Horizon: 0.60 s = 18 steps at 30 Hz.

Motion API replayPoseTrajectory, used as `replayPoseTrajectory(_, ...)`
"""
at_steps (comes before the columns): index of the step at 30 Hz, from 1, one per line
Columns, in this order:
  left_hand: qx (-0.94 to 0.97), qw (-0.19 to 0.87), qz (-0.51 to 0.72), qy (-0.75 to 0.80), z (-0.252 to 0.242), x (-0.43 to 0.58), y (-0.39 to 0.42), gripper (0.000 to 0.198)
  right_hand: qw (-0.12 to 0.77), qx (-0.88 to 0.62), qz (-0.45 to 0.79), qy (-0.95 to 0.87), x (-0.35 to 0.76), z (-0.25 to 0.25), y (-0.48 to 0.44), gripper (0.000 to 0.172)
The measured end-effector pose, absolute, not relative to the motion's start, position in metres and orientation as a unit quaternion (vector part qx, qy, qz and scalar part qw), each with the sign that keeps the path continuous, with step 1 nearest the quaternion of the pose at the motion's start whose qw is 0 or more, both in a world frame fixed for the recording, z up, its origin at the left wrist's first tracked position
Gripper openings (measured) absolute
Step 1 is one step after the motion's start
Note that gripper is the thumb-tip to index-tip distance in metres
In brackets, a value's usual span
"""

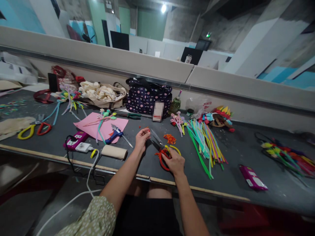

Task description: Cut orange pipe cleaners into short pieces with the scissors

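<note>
My right hand [175,160] is closed round the handles of the scissors [163,159], one loop red and the other yellow. The blades are parted and point up and left toward my left hand [142,139]. Its fingers are pinched on a small red piece [148,130] near the blade tips; its exact shape is too small to tell. Just beyond the scissors lies a little pile of orange pieces [169,139]. A few more orange bits rest beside the red loop.
Pipe cleaners [204,141] lie to the right, before a purple power strip [252,177]. Leftward are a glue gun [114,133] on pink paper [91,124], a beige roll [114,152] and a corded power strip [76,140]. A dotted bag [147,96] stands behind.
</note>
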<state>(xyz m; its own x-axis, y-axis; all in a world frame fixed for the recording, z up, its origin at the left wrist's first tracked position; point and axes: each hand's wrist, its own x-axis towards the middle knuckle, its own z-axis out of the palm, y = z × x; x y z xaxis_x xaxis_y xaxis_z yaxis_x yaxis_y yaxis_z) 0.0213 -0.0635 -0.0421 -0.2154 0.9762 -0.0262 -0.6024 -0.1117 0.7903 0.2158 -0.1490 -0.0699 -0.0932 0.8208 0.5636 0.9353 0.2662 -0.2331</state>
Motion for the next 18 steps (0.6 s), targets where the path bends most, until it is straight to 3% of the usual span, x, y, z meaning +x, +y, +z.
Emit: replayPoseTrajectory(18,0.214,0.623,0.665,0.353,-0.0417,0.0212,-0.0637,0.031,0.309,-0.576,-0.099,-0.750,0.2158,-0.0693,-0.1491,0.049)
